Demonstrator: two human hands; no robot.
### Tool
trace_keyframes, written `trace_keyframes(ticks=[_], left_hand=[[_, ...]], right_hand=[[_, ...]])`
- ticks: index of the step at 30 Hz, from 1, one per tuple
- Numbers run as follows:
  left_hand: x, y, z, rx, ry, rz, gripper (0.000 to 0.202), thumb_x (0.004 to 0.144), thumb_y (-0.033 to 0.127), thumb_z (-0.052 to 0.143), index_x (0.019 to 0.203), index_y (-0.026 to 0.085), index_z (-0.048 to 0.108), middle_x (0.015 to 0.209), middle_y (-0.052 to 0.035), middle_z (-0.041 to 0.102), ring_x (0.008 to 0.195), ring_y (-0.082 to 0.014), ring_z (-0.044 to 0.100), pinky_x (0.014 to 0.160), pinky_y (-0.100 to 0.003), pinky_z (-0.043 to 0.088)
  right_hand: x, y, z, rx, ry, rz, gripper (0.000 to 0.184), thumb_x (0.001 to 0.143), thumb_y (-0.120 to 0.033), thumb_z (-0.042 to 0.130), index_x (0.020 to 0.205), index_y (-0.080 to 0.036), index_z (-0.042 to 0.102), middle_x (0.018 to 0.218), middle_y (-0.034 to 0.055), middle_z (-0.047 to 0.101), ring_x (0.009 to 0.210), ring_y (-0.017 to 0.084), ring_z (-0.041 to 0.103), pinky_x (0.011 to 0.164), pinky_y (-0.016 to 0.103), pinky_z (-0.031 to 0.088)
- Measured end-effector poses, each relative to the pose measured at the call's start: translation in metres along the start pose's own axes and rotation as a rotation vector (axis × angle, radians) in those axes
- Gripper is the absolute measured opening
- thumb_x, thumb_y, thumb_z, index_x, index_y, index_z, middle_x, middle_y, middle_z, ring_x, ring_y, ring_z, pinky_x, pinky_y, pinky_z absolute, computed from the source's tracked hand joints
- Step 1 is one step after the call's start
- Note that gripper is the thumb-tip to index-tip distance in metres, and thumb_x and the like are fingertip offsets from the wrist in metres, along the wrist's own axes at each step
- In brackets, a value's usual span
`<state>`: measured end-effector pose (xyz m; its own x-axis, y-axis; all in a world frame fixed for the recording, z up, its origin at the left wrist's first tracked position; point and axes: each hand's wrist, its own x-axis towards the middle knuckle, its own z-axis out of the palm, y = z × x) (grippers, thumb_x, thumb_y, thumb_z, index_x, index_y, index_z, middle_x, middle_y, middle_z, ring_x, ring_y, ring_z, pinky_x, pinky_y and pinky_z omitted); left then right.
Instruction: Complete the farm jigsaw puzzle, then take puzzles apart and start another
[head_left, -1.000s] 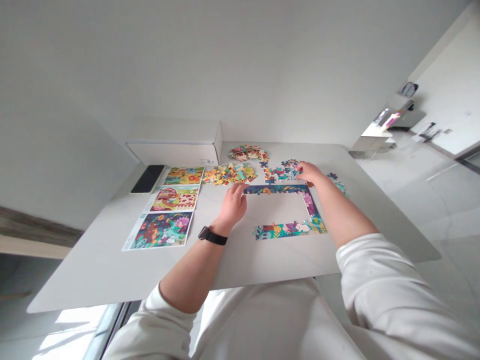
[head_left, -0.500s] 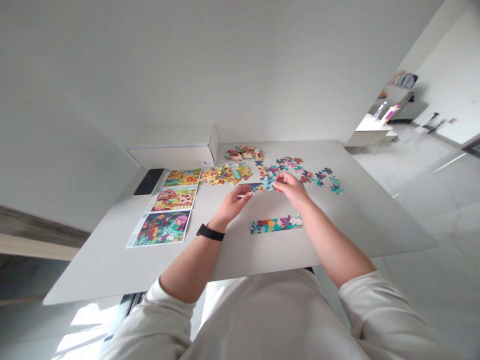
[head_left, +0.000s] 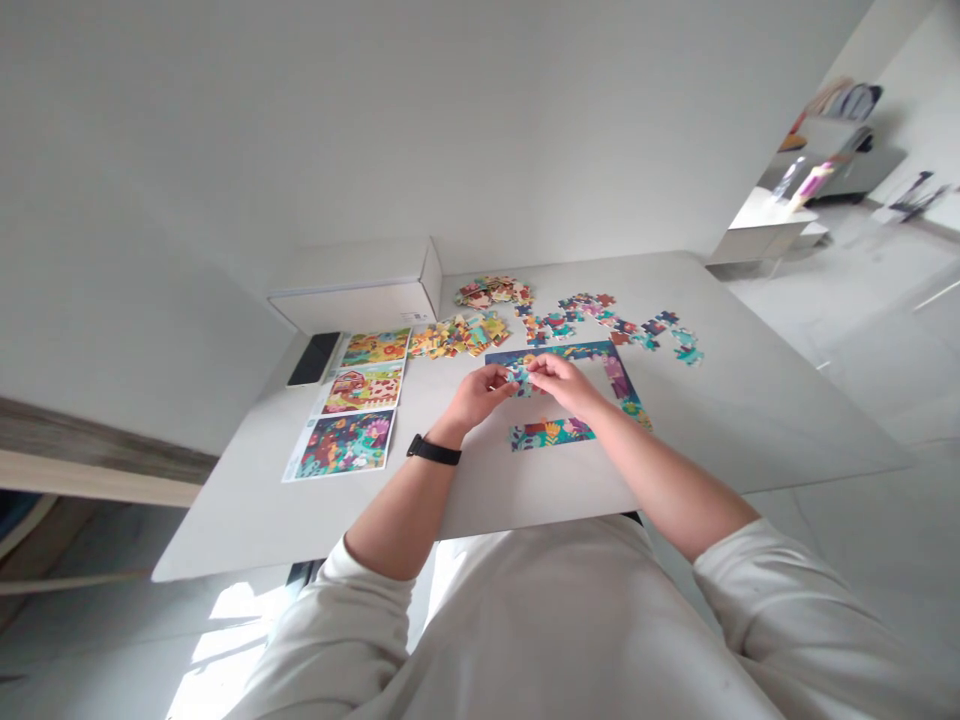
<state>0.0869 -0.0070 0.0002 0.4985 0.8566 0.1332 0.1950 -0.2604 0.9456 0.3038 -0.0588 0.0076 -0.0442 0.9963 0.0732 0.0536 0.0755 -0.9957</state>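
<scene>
My left hand (head_left: 482, 393), with a black band on its wrist, and my right hand (head_left: 564, 382) meet over the table. Between their fingertips is a small teal and blue jigsaw puzzle piece (head_left: 518, 376), pinched from both sides and partly hidden by the fingers. Under and around the hands lies a partly joined puzzle border: a dark blue top strip (head_left: 585, 351), a purple right side (head_left: 617, 376) and a teal bottom strip (head_left: 551, 433). My right forearm covers part of the bottom strip.
Loose puzzle pieces (head_left: 559, 325) are scattered behind the border, beside a yellow pile (head_left: 461, 336) and a reddish pile (head_left: 495, 291). Three picture sheets (head_left: 346, 442), a dark phone (head_left: 313, 359) and a white box (head_left: 356, 305) occupy the left side. A wall stands behind.
My left hand has closed in on the piece that my right hand held. Both hands have come together, and the view has shifted, showing more of the border's right side.
</scene>
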Motion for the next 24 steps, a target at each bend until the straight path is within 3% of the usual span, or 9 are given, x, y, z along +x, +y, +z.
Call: trace_keyframes(ticks=[7, 12, 17, 24], left_hand=[[-0.001, 0.002, 0.002, -0.036, -0.007, 0.0, 0.049, 0.082, 0.063, 0.083, 0.093, 0.019, 0.065, 0.073, 0.0019, 0.061, 0.065, -0.012, 0.053, 0.061, -0.026, 0.04], [-0.001, 0.004, 0.0, 0.015, -0.033, 0.006, 0.047, 0.093, 0.065, 0.071, 0.096, 0.018, 0.069, 0.076, -0.0009, 0.066, 0.067, -0.0133, 0.057, 0.065, -0.027, 0.046], [-0.003, 0.011, -0.006, 0.05, -0.013, 0.064, 0.045, 0.089, 0.051, 0.079, 0.118, 0.018, 0.072, 0.093, -0.006, 0.075, 0.079, -0.0153, 0.067, 0.074, -0.027, 0.053], [-0.011, 0.025, -0.026, 0.057, -0.153, 0.028, 0.025, 0.082, 0.034, 0.083, 0.096, 0.017, 0.072, 0.077, -0.0039, 0.075, 0.071, -0.0154, 0.069, 0.067, -0.027, 0.053]], right_hand=[[-0.001, 0.001, -0.004, -0.036, -0.004, 0.002, 0.036, 0.078, -0.054, 0.08, 0.096, -0.025, 0.067, 0.088, -0.0005, 0.072, 0.081, 0.019, 0.065, 0.075, 0.033, 0.051], [-0.001, 0.003, -0.005, -0.055, 0.014, 0.016, 0.035, 0.078, -0.054, 0.079, 0.094, -0.025, 0.067, 0.082, -0.0014, 0.069, 0.077, 0.019, 0.063, 0.074, 0.033, 0.049], [-0.003, 0.002, -0.006, -0.112, 0.003, -0.006, 0.034, 0.08, -0.054, 0.077, 0.093, -0.025, 0.066, 0.084, -0.0011, 0.069, 0.08, 0.02, 0.064, 0.08, 0.035, 0.051], [-0.009, 0.0, -0.002, -0.218, -0.082, -0.01, 0.03, 0.082, -0.053, 0.076, 0.093, -0.025, 0.069, 0.086, 0.0016, 0.073, 0.082, 0.022, 0.066, 0.079, 0.036, 0.053]])
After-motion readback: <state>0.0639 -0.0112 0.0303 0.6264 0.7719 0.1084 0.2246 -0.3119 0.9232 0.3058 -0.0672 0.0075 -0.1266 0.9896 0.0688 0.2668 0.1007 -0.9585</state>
